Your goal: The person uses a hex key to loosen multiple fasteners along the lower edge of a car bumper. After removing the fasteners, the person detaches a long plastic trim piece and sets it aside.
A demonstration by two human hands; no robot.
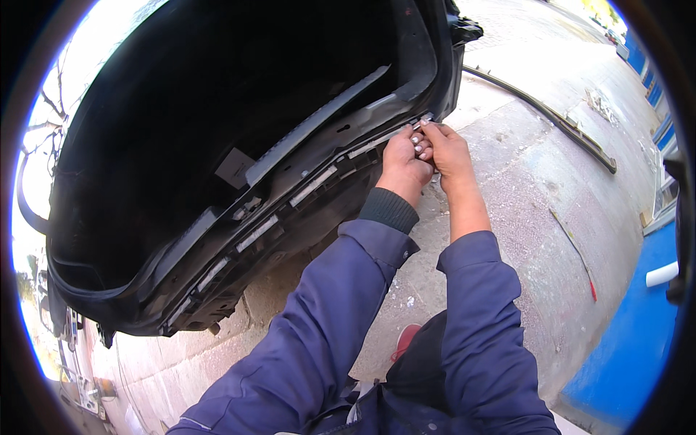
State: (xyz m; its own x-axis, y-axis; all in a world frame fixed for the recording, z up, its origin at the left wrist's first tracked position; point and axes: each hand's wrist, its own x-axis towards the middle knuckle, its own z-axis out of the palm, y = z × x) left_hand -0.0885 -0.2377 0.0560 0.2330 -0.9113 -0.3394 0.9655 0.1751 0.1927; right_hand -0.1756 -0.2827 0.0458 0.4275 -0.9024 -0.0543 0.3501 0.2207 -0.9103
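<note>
Both my hands are together at the far right end of the black edge (312, 170) of an open car luggage compartment. My left hand (407, 161) is closed, its fingertips pressed against the edge. Beside it, my right hand (449, 151) pinches with thumb and forefinger at a small pale, shiny piece (426, 118) on the edge. The fingers hide most of this piece, and I cannot tell its kind. Along the edge below the opening run several light strips (313, 186), set between black brackets.
A long dark curved trim strip (551, 116) lies on the paved ground (507, 196) to the right. Nearer is a thin rod with a red end (583, 261). A blue surface (616, 326) with a white pipe (661, 274) stands at the right. My red shoe (407, 339) shows below.
</note>
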